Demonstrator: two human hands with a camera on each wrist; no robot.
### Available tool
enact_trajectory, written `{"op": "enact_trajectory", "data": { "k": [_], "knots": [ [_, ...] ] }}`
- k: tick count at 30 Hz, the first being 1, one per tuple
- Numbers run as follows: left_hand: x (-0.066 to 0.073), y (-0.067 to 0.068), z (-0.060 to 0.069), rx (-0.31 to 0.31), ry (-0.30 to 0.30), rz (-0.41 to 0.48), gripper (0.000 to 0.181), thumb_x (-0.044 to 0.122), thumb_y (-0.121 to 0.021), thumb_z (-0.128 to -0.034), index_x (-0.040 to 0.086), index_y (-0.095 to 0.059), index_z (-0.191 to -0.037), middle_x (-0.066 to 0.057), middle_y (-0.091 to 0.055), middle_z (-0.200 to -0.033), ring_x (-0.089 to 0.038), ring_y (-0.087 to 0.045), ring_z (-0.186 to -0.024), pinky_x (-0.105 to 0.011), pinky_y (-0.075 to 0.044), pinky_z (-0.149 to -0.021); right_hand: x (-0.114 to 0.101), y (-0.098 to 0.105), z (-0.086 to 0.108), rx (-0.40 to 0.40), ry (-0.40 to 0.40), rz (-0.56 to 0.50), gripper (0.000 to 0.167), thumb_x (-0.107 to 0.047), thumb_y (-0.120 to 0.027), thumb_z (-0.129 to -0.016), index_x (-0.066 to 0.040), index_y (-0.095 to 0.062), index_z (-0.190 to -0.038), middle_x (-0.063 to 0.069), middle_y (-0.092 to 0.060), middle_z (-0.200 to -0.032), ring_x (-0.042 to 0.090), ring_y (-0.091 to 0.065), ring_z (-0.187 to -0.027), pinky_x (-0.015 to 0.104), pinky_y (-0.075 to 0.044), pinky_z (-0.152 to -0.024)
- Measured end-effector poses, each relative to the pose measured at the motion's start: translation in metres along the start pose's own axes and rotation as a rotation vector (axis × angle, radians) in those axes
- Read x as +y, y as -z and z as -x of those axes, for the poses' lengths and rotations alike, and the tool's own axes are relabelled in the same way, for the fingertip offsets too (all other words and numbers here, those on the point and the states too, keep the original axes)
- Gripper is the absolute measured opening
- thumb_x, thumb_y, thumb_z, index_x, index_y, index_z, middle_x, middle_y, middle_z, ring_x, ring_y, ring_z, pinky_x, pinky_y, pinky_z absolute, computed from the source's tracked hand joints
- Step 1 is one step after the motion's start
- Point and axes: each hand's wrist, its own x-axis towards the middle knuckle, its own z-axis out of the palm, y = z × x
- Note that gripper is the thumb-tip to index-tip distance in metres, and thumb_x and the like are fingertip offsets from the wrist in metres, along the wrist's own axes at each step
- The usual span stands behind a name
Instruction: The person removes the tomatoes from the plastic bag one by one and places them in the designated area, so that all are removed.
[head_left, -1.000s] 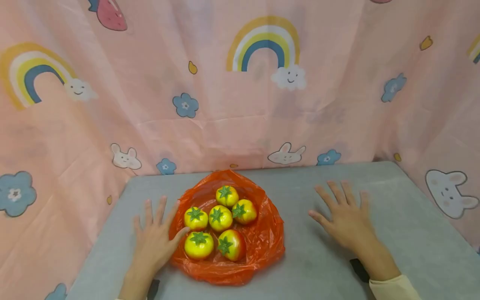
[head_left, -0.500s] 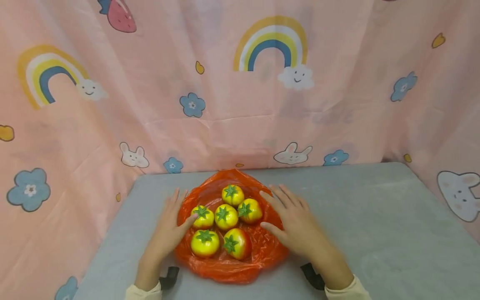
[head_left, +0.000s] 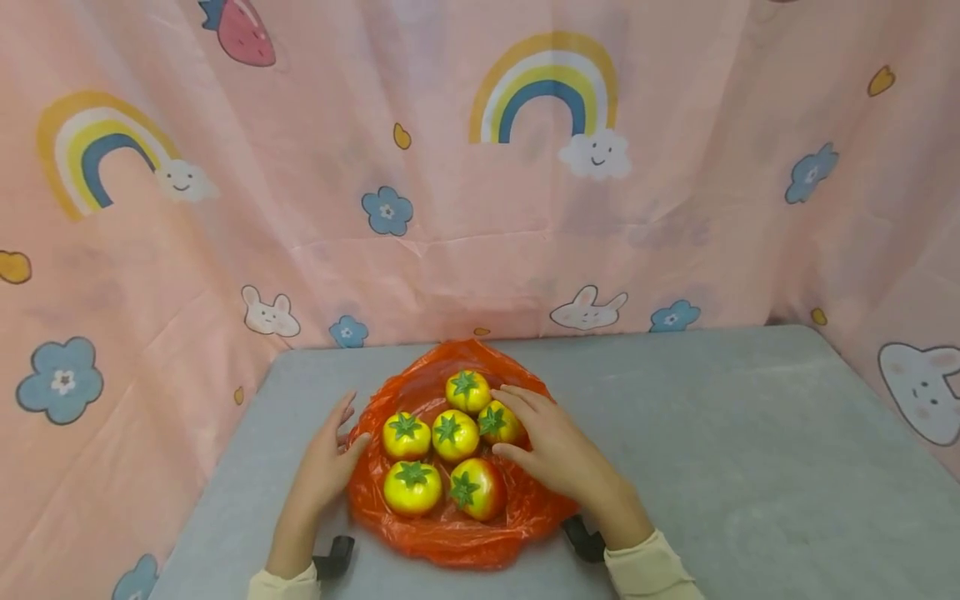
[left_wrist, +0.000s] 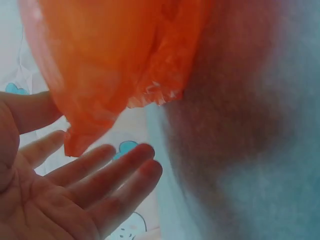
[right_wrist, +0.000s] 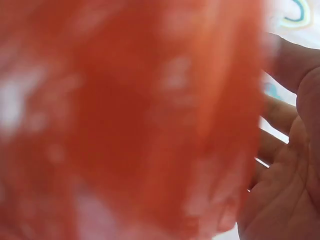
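Observation:
An orange-red plastic bag (head_left: 442, 546) lies spread on the grey table, with several shiny yellow-and-red tomatoes (head_left: 455, 435) with green star-shaped tops inside its opening. My left hand (head_left: 324, 467) is at the bag's left edge. In the left wrist view the bag's edge (left_wrist: 95, 115) hangs between the thumb and the loosely bent fingers (left_wrist: 107, 185), which do not close on it. My right hand (head_left: 558, 450) reaches over the bag's right side, fingertips near the right-hand tomato (head_left: 498, 422) and partly covering it. The bag (right_wrist: 125, 110) blurs most of the right wrist view, hiding the right fingertips.
The grey table (head_left: 750, 450) stretches out to the right of the bag. Behind it and along both sides hangs a pink curtain (head_left: 480, 267) printed with rainbows, flowers and rabbits. Black wrist straps (head_left: 336, 557) show beneath the wrists.
My right hand has swung left from bare table to over the bag's right side. The left hand has stayed at the bag's left edge, its fingers now less spread. The tomatoes keep their arrangement.

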Motion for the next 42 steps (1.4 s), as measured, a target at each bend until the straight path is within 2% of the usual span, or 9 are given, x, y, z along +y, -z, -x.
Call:
{"op": "enact_trajectory", "data": {
  "k": [3, 7, 11, 17, 21, 24, 35, 42],
  "knots": [
    [-0.002, -0.001, 0.001, 0.009, -0.013, -0.007, 0.068, 0.020, -0.058, -0.1005, 0.022, -0.023, -0.159, -0.022, -0.044, -0.153, -0.044, -0.058, -0.125, -0.056, -0.050, -0.103, 0.004, 0.000, 0.001, -0.009, -0.001, -0.008, 0.069, -0.034, -0.074, -0.089, -0.016, -0.045, -0.149, 0.008, -0.042, -0.156, 0.034, -0.042, -0.142, 0.060, -0.036, -0.116],
    [0.000, 0.001, 0.002, 0.018, -0.025, -0.023, 0.064, 0.022, -0.057, -0.1014, 0.019, -0.025, -0.157, -0.022, -0.049, -0.148, -0.044, -0.059, -0.123, -0.058, -0.050, -0.102, -0.004, 0.015, 0.003, -0.021, 0.017, -0.021, 0.068, -0.042, -0.070, -0.091, -0.019, -0.044, -0.150, 0.006, -0.044, -0.155, 0.033, -0.042, -0.142, 0.059, -0.036, -0.116],
    [0.002, 0.004, 0.001, 0.024, -0.015, -0.029, 0.060, 0.021, -0.056, -0.1019, 0.019, -0.029, -0.156, -0.024, -0.051, -0.146, -0.047, -0.057, -0.125, -0.060, -0.048, -0.103, -0.011, 0.023, -0.008, -0.011, 0.042, -0.066, 0.063, -0.043, -0.068, -0.093, -0.020, -0.047, -0.148, 0.003, -0.049, -0.152, 0.029, -0.045, -0.141, 0.056, -0.036, -0.117],
    [0.001, 0.002, -0.001, 0.026, 0.004, 0.006, 0.057, 0.014, -0.057, -0.1007, 0.018, -0.035, -0.154, -0.026, -0.055, -0.141, -0.047, -0.059, -0.123, -0.056, -0.049, -0.102, 0.003, 0.003, -0.024, -0.050, -0.007, -0.073, 0.057, -0.035, -0.072, -0.091, -0.017, -0.053, -0.143, 0.004, -0.053, -0.148, 0.026, -0.049, -0.138, 0.050, -0.040, -0.116],
    [0.001, 0.000, -0.001, 0.039, 0.001, 0.015, 0.056, 0.011, -0.058, -0.1000, 0.017, -0.038, -0.152, -0.028, -0.056, -0.139, -0.047, -0.060, -0.121, -0.056, -0.051, -0.101, 0.014, -0.007, -0.025, -0.024, -0.020, -0.078, 0.058, -0.028, -0.077, -0.087, -0.013, -0.056, -0.140, 0.006, -0.056, -0.144, 0.027, -0.052, -0.134, 0.050, -0.042, -0.115],
    [0.001, -0.001, -0.002, 0.047, -0.002, 0.016, 0.055, 0.011, -0.058, -0.0999, 0.017, -0.039, -0.152, -0.029, -0.055, -0.139, -0.047, -0.061, -0.120, -0.056, -0.052, -0.099, 0.019, -0.011, -0.025, -0.011, -0.019, -0.080, 0.060, -0.026, -0.079, -0.085, -0.011, -0.056, -0.139, 0.007, -0.057, -0.142, 0.027, -0.053, -0.133, 0.050, -0.042, -0.114],
    [0.000, -0.004, -0.002, 0.059, 0.020, 0.047, 0.052, 0.011, -0.059, -0.0997, 0.019, -0.044, -0.149, -0.028, -0.057, -0.138, -0.045, -0.063, -0.118, -0.053, -0.055, -0.096, 0.028, -0.018, -0.026, -0.040, -0.065, -0.058, 0.067, -0.019, -0.083, -0.081, -0.010, -0.054, -0.140, 0.009, -0.056, -0.143, 0.028, -0.052, -0.133, 0.050, -0.042, -0.114],
    [-0.002, -0.004, -0.001, 0.065, 0.033, 0.044, 0.052, 0.008, -0.061, -0.0974, 0.020, -0.048, -0.147, -0.026, -0.058, -0.138, -0.043, -0.065, -0.116, -0.052, -0.056, -0.095, 0.031, -0.020, -0.027, -0.061, -0.075, -0.036, 0.070, -0.022, -0.083, -0.081, -0.010, -0.052, -0.143, 0.010, -0.054, -0.145, 0.028, -0.051, -0.134, 0.049, -0.041, -0.115]
  ]
}}
